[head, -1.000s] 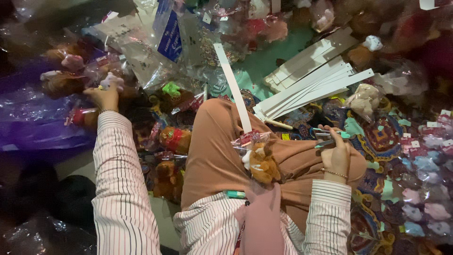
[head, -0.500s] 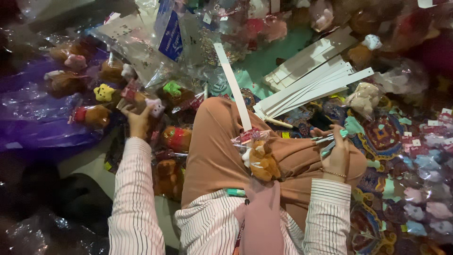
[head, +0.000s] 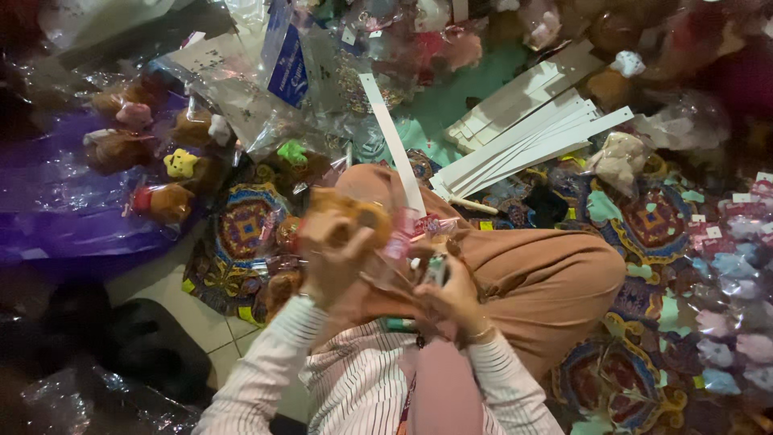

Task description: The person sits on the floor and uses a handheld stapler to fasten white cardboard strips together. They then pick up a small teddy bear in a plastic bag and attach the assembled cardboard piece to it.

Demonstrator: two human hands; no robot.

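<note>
Left hand (head: pixel 334 262) grips a brown plush toy (head: pixel 346 216) over the lap; right hand (head: pixel 451 294), just beside it, seemingly pinches a small tool (head: pixel 436 270).

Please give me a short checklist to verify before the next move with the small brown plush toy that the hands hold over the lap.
1. Left hand grips small brown plush toy: ok.
2. Right hand holds a small dark tool: cannot tell, blurred.
3. Long white paper strip lies within reach across the knee: ok.
4. Stack of white card strips near on patterned mat: ok.
5. View of toy sharp: not ok.
</note>
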